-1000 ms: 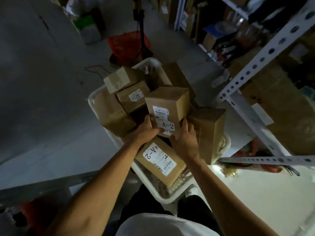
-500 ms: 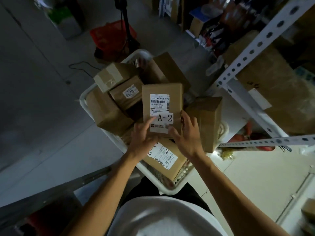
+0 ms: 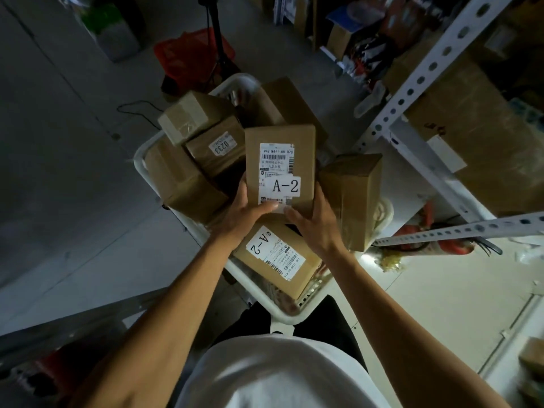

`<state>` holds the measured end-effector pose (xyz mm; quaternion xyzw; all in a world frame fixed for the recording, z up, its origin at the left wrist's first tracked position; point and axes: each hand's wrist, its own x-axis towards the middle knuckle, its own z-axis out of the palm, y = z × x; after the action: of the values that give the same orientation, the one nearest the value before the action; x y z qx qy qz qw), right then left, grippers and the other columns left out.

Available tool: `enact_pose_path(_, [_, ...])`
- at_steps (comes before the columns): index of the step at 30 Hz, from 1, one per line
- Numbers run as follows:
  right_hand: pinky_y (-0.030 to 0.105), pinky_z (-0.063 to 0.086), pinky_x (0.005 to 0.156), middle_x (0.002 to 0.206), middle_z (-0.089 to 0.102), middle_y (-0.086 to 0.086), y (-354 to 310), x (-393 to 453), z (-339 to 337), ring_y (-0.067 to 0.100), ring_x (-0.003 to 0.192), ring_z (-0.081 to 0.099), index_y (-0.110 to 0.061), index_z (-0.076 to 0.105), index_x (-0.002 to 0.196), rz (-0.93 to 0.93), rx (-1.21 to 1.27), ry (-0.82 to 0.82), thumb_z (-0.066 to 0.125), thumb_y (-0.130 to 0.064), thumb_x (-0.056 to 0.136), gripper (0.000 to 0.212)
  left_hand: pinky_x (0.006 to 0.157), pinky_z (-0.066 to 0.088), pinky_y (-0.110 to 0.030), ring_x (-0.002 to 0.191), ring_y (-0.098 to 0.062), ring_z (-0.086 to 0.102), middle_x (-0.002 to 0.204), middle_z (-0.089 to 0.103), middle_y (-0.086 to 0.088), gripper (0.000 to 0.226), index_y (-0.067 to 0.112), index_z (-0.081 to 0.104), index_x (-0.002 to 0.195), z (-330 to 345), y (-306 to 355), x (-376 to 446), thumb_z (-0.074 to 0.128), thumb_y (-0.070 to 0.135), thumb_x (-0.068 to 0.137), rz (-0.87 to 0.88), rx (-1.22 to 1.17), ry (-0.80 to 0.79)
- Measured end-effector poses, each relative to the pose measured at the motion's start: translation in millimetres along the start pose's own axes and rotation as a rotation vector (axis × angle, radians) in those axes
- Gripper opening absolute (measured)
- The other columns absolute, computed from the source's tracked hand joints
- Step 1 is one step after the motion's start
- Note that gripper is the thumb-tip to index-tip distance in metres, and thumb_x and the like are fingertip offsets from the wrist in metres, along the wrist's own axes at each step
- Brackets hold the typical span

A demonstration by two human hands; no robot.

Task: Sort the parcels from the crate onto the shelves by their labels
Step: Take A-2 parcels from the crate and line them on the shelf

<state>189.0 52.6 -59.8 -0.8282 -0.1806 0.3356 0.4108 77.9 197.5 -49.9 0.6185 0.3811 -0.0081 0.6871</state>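
Gripping the A-2 parcel (image 3: pixel 279 166) at its near end, left hand (image 3: pixel 244 213) and right hand (image 3: pixel 316 228) hold it above the crate (image 3: pixel 141 160); another parcel (image 3: pixel 276 257) lies just beneath the fingers (image 3: pixel 265 207).

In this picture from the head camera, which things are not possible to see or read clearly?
- Head view: small print on the held A-2 parcel; too small, and the left hand and right hand cover its lower edge.
- Parcels deep in the crate: upper parcels hide them.
- Right brown parcel: no label faces the camera.
- Shelf markings: none readable; dark, and cut by the right edge.
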Motion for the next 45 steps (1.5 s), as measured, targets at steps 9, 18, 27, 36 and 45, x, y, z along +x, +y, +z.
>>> enact_pose_path(9, [0.039,0.057,0.093,0.136,0.056,-0.008,31.9,-83.7,-6.9,0.015,0.119,0.060,-0.035,0.038,0.147,0.005,0.040,-0.095,0.060,-0.071,0.078,0.081,0.087,0.048,-0.021,0.129,-0.018,0.047,0.145,0.042,0.001,0.106,0.046,0.020,0.151,10.6,-57.4,-60.9,0.074,0.058,0.060,-0.026,0.040,0.066])
enact_pose_path(18, [0.052,0.049,0.104,0.146,0.051,-0.003,44.4,-54.4,-0.9,0.021,0.129,0.053,-0.046,0.017,0.152,0.106,0.029,-0.228,0.071,-0.076,0.068,0.105,0.071,0.045,0.000,0.104,0.010,0.056,0.128,0.056,0.011,0.092,0.028,0.025,0.151,14.0,-77.3,-64.7,0.068,0.029,0.070,-0.134,-0.080,-0.065])
enact_pose_path(27, [0.037,0.056,0.097,0.130,0.065,-0.008,37.9,-81.1,0.4,0.015,0.121,0.063,-0.041,0.023,0.150,-0.015,0.305,-0.201,0.079,-0.015,0.083,0.091,0.083,0.052,-0.015,0.109,0.000,0.063,0.120,0.068,0.017,0.092,0.029,0.033,0.150,17.2,-74.1,-73.1,0.074,0.028,0.069,-0.096,-0.077,-0.087])
enact_pose_path(36, [0.034,0.058,0.089,0.127,0.067,-0.003,43.8,-139.6,-51.7,0.020,0.117,0.066,-0.027,0.024,0.151,-0.070,0.477,-0.104,0.075,-0.011,0.085,0.084,0.096,0.053,-0.032,0.123,-0.024,0.060,0.138,0.059,-0.007,0.086,0.020,0.034,0.149,63.4,-19.7,-116.2,0.076,0.017,0.074,0.180,0.035,-0.154])
enact_pose_path(45, [0.039,0.057,0.095,0.130,0.066,-0.006,116.9,-239.1,-147.5,0.019,0.120,0.064,-0.026,0.025,0.153,-0.063,0.614,0.178,0.077,-0.017,0.082,0.088,0.098,0.054,-0.040,0.119,-0.021,0.064,0.130,0.067,0.000,0.063,0.051,0.057,0.126,202.0,-0.8,-165.1,0.080,0.025,0.073,0.211,0.100,-0.392])
